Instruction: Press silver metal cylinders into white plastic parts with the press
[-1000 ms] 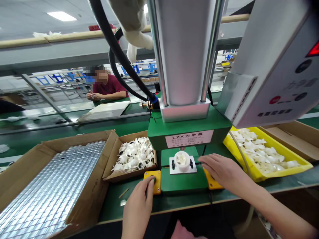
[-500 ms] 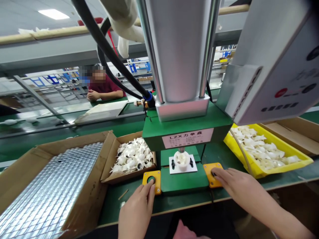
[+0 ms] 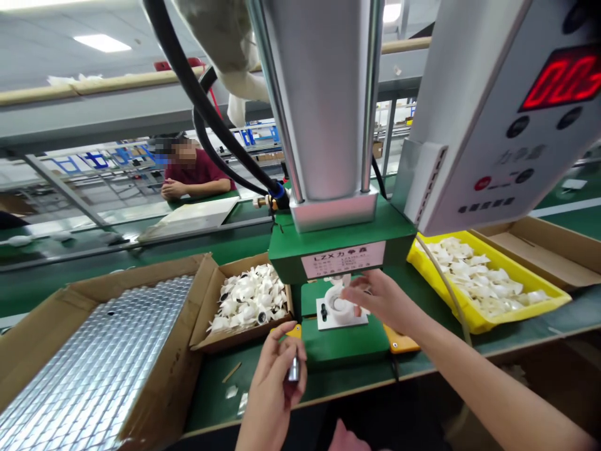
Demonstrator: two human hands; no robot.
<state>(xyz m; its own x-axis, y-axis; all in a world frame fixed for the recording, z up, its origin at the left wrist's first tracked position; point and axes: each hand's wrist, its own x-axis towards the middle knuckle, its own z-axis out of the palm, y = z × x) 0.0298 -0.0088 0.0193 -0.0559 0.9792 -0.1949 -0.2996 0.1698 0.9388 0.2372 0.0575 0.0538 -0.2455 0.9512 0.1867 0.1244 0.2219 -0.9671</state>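
Note:
My left hand [image 3: 275, 382] is closed around a short shiny metal cylinder [image 3: 293, 371], in front of the left yellow button box [image 3: 295, 332]. My right hand [image 3: 378, 300] reaches in under the green press head [image 3: 347, 244]. Its fingers are curled at the white round fixture [image 3: 339, 307], which sits on a white plate [image 3: 328, 324] on the green base. What those fingertips hold, if anything, is hidden. The right yellow button box [image 3: 401, 341] lies beneath my right forearm, untouched by the fingers.
A carton of silvery metal tubes [image 3: 117, 351] stands at left, beside a smaller box of white plastic parts [image 3: 253, 294]. A yellow bin [image 3: 516, 307] of white pieces is at right. The control box [image 3: 488, 138] overhangs the bench. A person [image 3: 197, 169] sits across the line.
Both hands have left the button boxes. My right hand has moved in to the fixture, and my left hand now shows a metal cylinder. The control box's red display has come into view.

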